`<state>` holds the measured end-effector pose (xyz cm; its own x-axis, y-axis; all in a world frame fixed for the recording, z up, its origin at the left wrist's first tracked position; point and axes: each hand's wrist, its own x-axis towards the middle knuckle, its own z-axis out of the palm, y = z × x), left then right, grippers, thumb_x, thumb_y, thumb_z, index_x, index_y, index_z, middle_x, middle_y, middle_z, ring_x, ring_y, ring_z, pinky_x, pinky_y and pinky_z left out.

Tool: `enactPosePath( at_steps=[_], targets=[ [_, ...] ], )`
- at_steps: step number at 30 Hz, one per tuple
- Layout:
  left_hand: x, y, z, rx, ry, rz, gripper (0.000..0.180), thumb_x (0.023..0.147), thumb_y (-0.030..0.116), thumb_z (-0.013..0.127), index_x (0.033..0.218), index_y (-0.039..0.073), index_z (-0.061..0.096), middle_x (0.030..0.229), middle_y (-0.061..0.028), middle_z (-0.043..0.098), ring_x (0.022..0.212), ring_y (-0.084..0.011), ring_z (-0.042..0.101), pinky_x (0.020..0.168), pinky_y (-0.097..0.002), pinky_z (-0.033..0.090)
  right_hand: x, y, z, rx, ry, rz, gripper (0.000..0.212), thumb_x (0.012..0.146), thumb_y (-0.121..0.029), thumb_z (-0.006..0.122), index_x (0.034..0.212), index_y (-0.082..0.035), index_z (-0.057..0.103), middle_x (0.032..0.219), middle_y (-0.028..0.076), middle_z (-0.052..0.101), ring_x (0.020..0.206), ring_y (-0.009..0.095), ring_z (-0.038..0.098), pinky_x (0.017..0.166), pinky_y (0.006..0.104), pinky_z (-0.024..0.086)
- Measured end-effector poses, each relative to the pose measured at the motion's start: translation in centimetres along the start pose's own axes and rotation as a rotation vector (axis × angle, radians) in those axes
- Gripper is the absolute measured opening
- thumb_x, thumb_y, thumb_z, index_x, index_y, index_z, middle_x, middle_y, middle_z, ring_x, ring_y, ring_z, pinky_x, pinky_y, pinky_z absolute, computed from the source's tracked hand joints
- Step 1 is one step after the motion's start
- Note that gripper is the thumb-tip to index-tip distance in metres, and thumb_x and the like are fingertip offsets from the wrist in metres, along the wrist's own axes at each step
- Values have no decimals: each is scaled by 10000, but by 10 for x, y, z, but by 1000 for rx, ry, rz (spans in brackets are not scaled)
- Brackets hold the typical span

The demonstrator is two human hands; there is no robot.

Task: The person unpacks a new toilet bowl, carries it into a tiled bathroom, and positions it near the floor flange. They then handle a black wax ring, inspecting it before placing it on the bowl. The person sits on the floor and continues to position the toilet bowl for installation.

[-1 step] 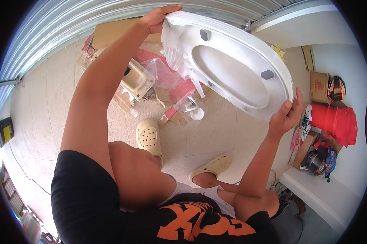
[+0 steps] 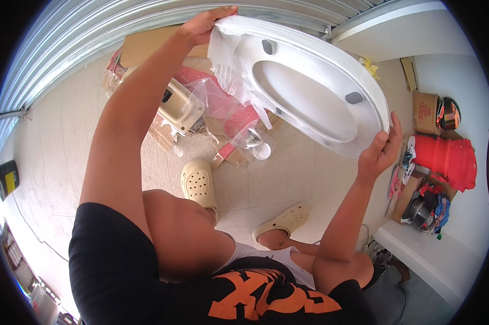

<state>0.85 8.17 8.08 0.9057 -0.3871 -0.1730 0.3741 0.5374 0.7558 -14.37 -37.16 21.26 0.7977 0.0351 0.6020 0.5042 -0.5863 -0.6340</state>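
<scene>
Two hands kept my white oval plastic toilet seat [image 2: 309, 86] raised above the tiled floor [image 2: 287, 179], unchanged: left hand [image 2: 203, 24] clenched on its wrapped end, right hand [image 2: 380, 154] gripping the rim.

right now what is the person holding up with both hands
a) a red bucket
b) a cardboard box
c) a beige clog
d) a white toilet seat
d: the left hand grips the far edge and the right hand the near edge of a white toilet seat, its underside with grey bumpers showing and clear plastic wrap hanging from it.
</scene>
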Motion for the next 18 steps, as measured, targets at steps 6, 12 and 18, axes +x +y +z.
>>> enactPosePath(
  at_steps=[6,12,18],
  targets=[
    [-2,8,-9,201,-71,46,307,1101,391,584,939,130,575,850,39,577,762,-74,555,718,-253,506,13,5,3,49,-83,45,646,1041,-481,616,1429,34,580,1220,163,682,1086,216,657,961,335,515],
    [8,7,-34,574,-25,165,477,1123,451,513,755,164,412,727,60,302,667,-86,299,640,-287,277,12,7,-5,26,-31,128,729,856,-546,823,1321,-9,659,1020,147,745,898,218,725,812,341,579],
    [21,6,-68,669,-4,-92,512,1118,516,490,784,128,477,721,36,302,657,-88,318,652,-285,303,12,7,-2,-101,-33,-77,831,598,-612,965,1171,-59,727,988,87,769,845,267,760,749,356,605]
  ],
)
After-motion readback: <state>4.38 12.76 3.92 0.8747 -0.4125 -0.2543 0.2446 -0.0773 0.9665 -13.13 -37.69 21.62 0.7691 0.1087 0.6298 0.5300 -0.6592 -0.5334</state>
